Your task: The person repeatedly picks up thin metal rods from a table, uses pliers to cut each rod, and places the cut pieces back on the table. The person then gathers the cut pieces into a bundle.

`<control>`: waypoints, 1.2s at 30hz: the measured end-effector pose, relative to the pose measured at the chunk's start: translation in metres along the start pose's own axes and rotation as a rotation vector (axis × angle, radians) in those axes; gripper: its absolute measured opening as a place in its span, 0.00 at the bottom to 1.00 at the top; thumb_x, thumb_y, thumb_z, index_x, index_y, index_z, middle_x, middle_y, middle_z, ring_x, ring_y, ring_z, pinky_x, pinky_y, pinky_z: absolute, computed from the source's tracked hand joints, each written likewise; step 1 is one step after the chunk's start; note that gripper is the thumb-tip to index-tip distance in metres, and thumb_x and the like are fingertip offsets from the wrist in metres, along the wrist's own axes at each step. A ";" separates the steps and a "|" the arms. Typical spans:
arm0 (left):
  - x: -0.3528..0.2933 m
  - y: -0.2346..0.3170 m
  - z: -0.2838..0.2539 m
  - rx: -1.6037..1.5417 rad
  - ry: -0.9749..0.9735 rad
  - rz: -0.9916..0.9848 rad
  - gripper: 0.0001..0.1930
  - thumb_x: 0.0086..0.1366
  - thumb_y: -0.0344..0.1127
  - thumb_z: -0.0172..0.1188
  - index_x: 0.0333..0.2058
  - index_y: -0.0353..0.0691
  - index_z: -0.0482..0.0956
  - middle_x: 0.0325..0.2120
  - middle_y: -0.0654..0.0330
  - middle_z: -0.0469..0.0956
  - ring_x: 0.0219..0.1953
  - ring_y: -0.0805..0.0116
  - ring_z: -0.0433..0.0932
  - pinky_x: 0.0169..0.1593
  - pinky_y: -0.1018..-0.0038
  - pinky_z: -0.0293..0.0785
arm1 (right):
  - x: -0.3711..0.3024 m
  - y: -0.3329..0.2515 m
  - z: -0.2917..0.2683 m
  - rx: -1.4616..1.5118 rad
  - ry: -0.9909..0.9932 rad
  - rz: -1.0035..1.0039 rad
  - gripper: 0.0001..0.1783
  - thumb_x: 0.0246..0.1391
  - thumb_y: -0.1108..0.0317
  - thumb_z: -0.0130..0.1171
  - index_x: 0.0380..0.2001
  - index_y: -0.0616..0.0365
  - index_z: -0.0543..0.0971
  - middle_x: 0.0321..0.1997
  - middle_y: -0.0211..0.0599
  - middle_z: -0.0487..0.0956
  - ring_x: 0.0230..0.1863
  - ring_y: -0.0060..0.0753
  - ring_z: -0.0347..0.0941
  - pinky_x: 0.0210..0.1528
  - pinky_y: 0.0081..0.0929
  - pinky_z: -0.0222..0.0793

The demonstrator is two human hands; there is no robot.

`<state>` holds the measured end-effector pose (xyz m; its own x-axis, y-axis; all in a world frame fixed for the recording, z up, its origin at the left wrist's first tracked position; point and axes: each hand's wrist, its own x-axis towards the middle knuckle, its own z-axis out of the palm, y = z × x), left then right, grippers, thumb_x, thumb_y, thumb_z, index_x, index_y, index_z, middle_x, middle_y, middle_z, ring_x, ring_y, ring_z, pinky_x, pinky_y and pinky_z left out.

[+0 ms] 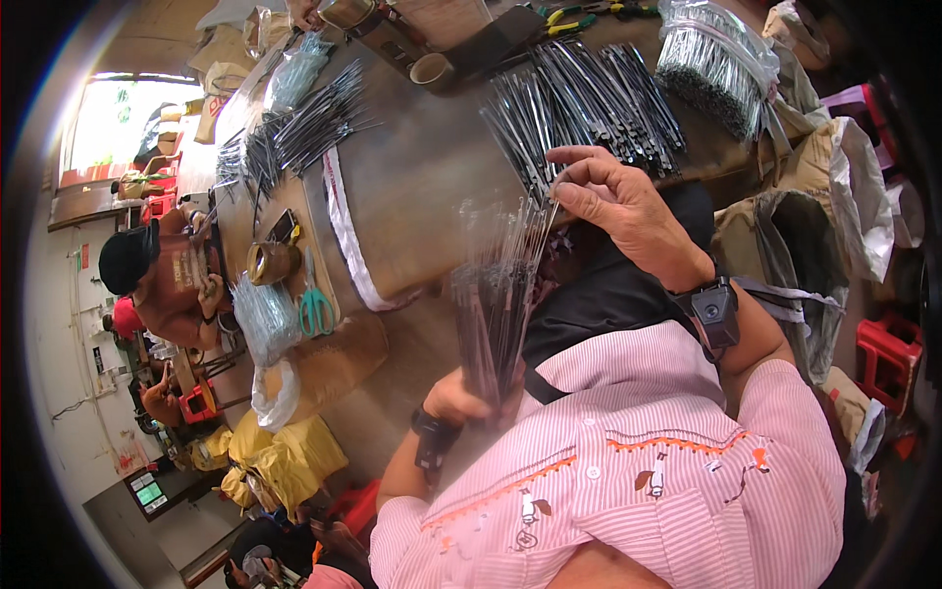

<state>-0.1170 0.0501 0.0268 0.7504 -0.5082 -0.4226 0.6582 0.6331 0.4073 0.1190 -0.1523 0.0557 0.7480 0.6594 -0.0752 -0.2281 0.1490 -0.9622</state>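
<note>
My left hand point(459, 396) is wrapped round the lower end of a bundle of thin metal strips point(496, 304), which look like metal cable ties. The bundle stands roughly upright and is smeared by motion, with its upper ends fanned out. At the upper right of it, my right hand point(628, 211) has its thumb and forefinger pinched at the tip of one strip. The other fingers are bent and partly overlap. Just beyond that hand, a wide row of loose metal strips point(599, 108) lies on the brown table point(412, 187).
At the back right stands a plastic-wrapped bundle of strips point(711, 69). More strips point(319, 118) lie back left. Nearer are a tape roll point(273, 262) and teal-handled scissors point(316, 306). A cup point(432, 71) and pliers point(569, 20) are far back. A red stool point(888, 363) stands right; another person point(162, 270) sits left.
</note>
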 end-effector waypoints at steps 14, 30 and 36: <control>-0.007 -0.004 -0.007 0.055 -0.019 -0.035 0.32 0.37 0.32 0.70 0.43 0.29 0.67 0.24 0.52 0.71 0.23 0.63 0.71 0.24 0.71 0.67 | -0.002 0.013 -0.004 -0.354 -0.190 -0.046 0.15 0.50 0.63 0.62 0.36 0.64 0.80 0.58 0.47 0.70 0.55 0.38 0.69 0.56 0.30 0.65; -0.011 -0.016 -0.024 0.048 -0.163 -0.052 0.41 0.39 0.38 0.76 0.51 0.29 0.64 0.29 0.51 0.74 0.27 0.65 0.72 0.27 0.74 0.67 | 0.000 -0.001 -0.008 -0.044 -0.048 0.065 0.16 0.51 0.65 0.62 0.38 0.67 0.79 0.51 0.42 0.73 0.45 0.27 0.73 0.46 0.22 0.69; -0.011 -0.014 -0.018 0.074 -0.057 -0.051 0.40 0.38 0.38 0.76 0.49 0.29 0.66 0.29 0.52 0.74 0.27 0.65 0.72 0.28 0.72 0.68 | -0.008 -0.018 -0.019 -0.374 -0.090 -0.209 0.09 0.51 0.68 0.61 0.35 0.61 0.79 0.62 0.42 0.65 0.52 0.29 0.73 0.53 0.25 0.69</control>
<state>-0.1358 0.0571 0.0111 0.7166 -0.5727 -0.3982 0.6968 0.5619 0.4458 0.1292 -0.1742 0.0681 0.6930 0.7076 0.1380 0.1761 0.0194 -0.9842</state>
